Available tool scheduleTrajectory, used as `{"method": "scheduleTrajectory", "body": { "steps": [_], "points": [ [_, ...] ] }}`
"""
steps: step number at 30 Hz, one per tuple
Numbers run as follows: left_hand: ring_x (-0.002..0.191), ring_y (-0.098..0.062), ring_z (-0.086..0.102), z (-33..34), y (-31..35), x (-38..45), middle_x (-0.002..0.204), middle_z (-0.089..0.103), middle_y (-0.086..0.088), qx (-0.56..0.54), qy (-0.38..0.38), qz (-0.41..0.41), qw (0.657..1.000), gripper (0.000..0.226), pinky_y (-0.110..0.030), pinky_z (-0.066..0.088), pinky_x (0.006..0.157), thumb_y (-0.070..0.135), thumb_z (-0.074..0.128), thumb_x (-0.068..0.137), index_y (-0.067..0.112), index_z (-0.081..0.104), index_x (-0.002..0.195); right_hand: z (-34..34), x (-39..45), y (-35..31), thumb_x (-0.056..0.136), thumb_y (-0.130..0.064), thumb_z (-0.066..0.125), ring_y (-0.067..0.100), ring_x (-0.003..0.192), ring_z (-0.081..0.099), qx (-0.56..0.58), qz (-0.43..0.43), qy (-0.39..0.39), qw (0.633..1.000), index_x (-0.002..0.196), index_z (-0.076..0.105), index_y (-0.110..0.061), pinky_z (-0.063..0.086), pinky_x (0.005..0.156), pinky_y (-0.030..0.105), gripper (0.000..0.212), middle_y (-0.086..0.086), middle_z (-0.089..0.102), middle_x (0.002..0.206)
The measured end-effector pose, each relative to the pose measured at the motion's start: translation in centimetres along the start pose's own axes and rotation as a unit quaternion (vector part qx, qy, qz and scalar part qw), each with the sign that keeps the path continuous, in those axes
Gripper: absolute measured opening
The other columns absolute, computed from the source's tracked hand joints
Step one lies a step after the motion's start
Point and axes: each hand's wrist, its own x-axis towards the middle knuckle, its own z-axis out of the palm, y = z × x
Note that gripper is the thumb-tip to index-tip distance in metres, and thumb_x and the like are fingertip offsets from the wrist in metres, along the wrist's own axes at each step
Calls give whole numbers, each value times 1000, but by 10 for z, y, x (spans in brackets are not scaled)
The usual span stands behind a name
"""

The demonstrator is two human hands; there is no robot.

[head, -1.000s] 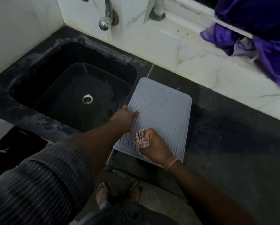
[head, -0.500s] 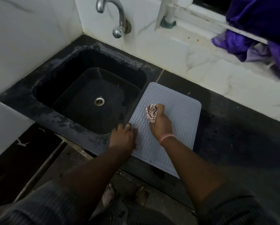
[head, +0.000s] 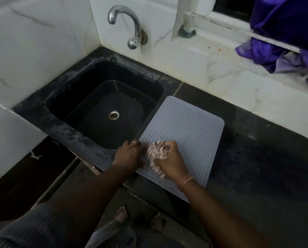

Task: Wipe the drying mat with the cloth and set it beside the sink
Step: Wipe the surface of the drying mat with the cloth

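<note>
A pale grey drying mat [head: 185,129] with wavy ridges lies flat on the black counter, right beside the black sink [head: 103,108]. My right hand [head: 169,161] grips a bunched pink-and-white striped cloth [head: 156,154] and presses it on the mat's near left part. My left hand [head: 129,155], a ring on one finger, rests on the mat's left edge next to the cloth, fingers on the mat. The cloth is blurred by motion.
A chrome tap [head: 130,24] sticks out of the white marble wall above the sink. Purple fabric [head: 282,29] hangs over the window ledge at the top right. The black counter [head: 264,167] stretches to the right of the mat. My bare feet [head: 138,219] show below the counter edge.
My right hand has drawn the cloth back from the mat's middle to its near left part, close to my left hand. The left hand stays at the mat's left edge.
</note>
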Motion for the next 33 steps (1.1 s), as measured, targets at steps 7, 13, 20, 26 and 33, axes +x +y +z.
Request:
{"method": "scheduleTrajectory", "body": {
  "steps": [7,13,20,26,33],
  "points": [
    [118,-24,49,11,3,-33,134,56,-2,-12,66,-102,993,46,-37,50,90,38,66,94,27,59,139,-17,81,-27,91,-10,71,20,98,67,-99,-62,104,988,124,38,-26,58,87,37,49,1,66,110],
    [73,-6,58,12,2,-26,87,61,4,-139,28,-196,970,38,-29,50,60,53,44,105,23,65,99,9,71,-20,92,-9,69,22,92,68,-288,-157,44,944,126,34,-22,59,77,37,50,4,67,105],
    [83,-6,61,13,-12,-24,99,68,9,-96,6,-159,983,28,-25,47,60,43,65,96,34,67,122,43,23,-3,92,-15,67,25,96,70,-299,-204,-14,932,127,36,-22,60,82,46,47,5,69,109],
    [112,-23,65,11,-14,-44,121,67,-3,-82,36,-113,989,45,-32,48,77,51,58,99,35,56,141,38,8,0,88,-17,74,17,96,70,-126,-92,19,988,115,43,-30,61,83,40,43,-4,71,105],
    [95,-16,66,26,-30,-51,109,69,1,-174,101,-129,971,23,-33,53,72,40,60,97,30,69,116,47,-15,20,91,-17,76,-10,109,62,-73,-121,31,990,129,42,-35,50,89,9,54,-16,64,122]
  ]
}}
